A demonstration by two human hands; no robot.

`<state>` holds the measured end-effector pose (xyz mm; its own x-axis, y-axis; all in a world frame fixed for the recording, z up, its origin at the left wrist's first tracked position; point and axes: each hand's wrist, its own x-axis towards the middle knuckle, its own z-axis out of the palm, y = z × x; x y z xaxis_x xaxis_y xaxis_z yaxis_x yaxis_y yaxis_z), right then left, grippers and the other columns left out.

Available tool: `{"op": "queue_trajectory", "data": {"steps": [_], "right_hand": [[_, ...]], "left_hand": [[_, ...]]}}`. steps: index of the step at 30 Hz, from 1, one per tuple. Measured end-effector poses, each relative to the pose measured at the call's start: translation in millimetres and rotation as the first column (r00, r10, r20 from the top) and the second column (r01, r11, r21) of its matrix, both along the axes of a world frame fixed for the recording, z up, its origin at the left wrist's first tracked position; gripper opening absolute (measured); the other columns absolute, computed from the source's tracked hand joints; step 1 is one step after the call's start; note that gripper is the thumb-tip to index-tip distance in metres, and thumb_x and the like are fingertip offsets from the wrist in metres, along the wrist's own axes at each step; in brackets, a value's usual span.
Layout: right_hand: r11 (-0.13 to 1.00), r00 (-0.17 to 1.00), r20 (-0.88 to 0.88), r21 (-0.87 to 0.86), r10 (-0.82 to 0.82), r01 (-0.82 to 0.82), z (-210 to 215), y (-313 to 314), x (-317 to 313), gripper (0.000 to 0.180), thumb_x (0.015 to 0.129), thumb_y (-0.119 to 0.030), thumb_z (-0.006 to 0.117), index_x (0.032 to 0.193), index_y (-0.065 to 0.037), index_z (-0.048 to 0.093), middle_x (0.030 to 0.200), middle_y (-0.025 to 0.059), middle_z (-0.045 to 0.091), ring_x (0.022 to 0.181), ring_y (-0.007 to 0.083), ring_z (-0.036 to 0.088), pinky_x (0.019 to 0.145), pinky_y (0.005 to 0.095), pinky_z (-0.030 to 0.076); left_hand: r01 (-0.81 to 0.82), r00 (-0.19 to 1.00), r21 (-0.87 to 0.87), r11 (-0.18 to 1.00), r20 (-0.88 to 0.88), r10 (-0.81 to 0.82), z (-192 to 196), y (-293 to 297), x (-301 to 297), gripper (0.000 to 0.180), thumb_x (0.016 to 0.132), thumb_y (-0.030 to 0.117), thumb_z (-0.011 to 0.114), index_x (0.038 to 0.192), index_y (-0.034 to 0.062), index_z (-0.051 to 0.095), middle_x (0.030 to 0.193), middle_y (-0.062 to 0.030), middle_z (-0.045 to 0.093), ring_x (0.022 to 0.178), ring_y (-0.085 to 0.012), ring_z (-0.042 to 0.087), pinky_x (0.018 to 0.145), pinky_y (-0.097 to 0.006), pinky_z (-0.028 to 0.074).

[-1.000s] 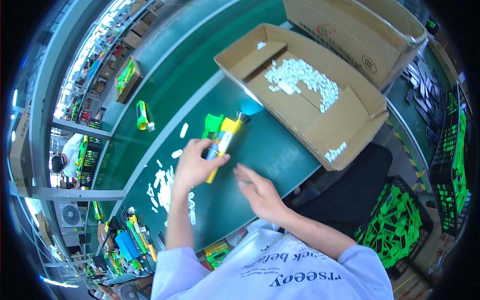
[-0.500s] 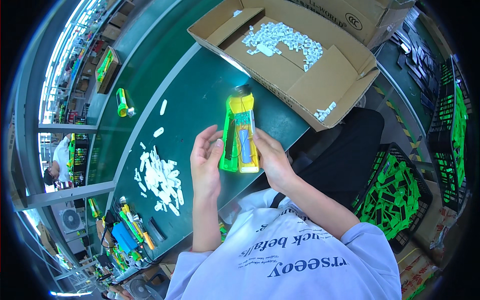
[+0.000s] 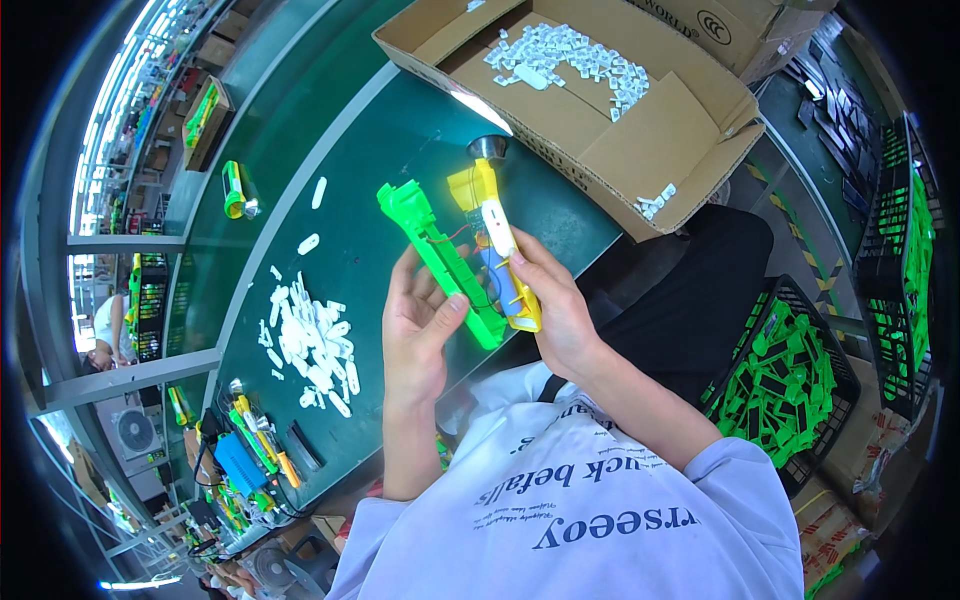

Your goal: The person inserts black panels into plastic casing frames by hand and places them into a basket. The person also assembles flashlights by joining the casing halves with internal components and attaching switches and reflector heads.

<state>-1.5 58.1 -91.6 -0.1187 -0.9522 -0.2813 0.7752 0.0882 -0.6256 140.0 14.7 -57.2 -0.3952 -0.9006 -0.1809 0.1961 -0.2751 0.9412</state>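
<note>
My left hand (image 3: 420,320) is closed on a green flashlight half-shell (image 3: 445,265), tilted with its inner side partly showing. In my right hand (image 3: 555,305) is the yellow flashlight half (image 3: 522,305), turned on its side. It carries a blue cylindrical battery (image 3: 495,280), a white strip (image 3: 497,226) along its edge and a dark-rimmed reflector head (image 3: 488,148) at the far end. Thin wires run between the two halves, which lie apart at the top and close together near my hands. My fingers partly hide both pieces.
White plastic pieces (image 3: 315,340) are heaped on the green table (image 3: 360,190) at left. A cardboard box (image 3: 600,190) with small white parts stands at the far right. A black crate (image 3: 845,390) of green shells sits at right. A blue device (image 3: 240,462) and tools lie lower left.
The green shell has swung left, away from the yellow half, opening a gap at the top. My right hand has turned the yellow half, bringing its white strip into view.
</note>
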Motion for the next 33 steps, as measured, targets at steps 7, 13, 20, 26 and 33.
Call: {"op": "queue_trajectory", "data": {"steps": [7,13,20,26,33], "right_hand": [[0.997,0.997,0.027,-0.036,0.066,-0.065,-8,2,-4,0.043,0.1,-0.027,0.051,0.132,0.001,0.051,0.116,0.0065,0.06,0.104,0.0102,0.056,0.089,0.0247,0.043],[0.996,0.999,0.04,-0.081,-0.025,0.028,-8,4,2,0.047,0.098,-0.024,0.054,0.135,0.003,0.046,0.124,0.0094,0.057,0.114,0.0153,0.053,0.097,0.0286,0.041],[0.989,0.995,0.057,-0.117,-0.083,0.089,-15,4,4,0.048,0.098,-0.023,0.054,0.138,0.003,0.044,0.127,0.0117,0.055,0.119,0.0173,0.051,0.103,0.0311,0.038],[0.982,0.999,0.053,-0.185,-0.011,0.02,-19,7,3,0.05,0.101,-0.021,0.05,0.144,0.002,0.041,0.127,0.0101,0.055,0.119,0.0175,0.052,0.102,0.0309,0.04],[0.962,0.913,-0.375,-0.146,0.163,-0.232,-1,9,-18,0.055,0.1,-0.003,0.049,0.153,-0.003,0.031,0.135,0.0082,0.053,0.119,0.0146,0.051,0.101,0.0304,0.042]], "left_hand": [[0.033,0.987,-0.125,0.992,0.162,-0.013,2,3,-8,0.074,0.08,-0.004,0.073,0.144,-0.0029,0.035,0.132,-0.0188,0.055,0.108,-0.019,0.06,0.088,-0.032,0.055],[0.027,0.963,-0.208,0.978,0.269,0.031,3,8,-19,0.076,0.078,-0.002,0.076,0.143,-0.0034,0.036,0.126,-0.017,0.059,0.105,-0.0191,0.062,0.084,-0.03,0.056],[0.021,0.956,-0.193,0.981,0.292,0.037,-2,11,-26,0.078,0.076,-0.003,0.078,0.142,-0.003,0.037,0.125,-0.0172,0.06,0.107,-0.0215,0.062,0.082,-0.031,0.057],[0.023,0.961,-0.177,0.984,0.276,0.028,-3,11,-28,0.076,0.076,-0.004,0.078,0.141,-0.001,0.04,0.126,-0.0184,0.06,0.102,-0.0201,0.064,0.081,-0.031,0.057],[-0.058,0.947,-0.157,0.986,0.304,0.104,-6,2,-11,0.049,0.08,-0.003,0.076,0.125,-0.0054,0.058,0.104,-0.0153,0.071,0.084,-0.0161,0.07,0.074,-0.026,0.056]]}}
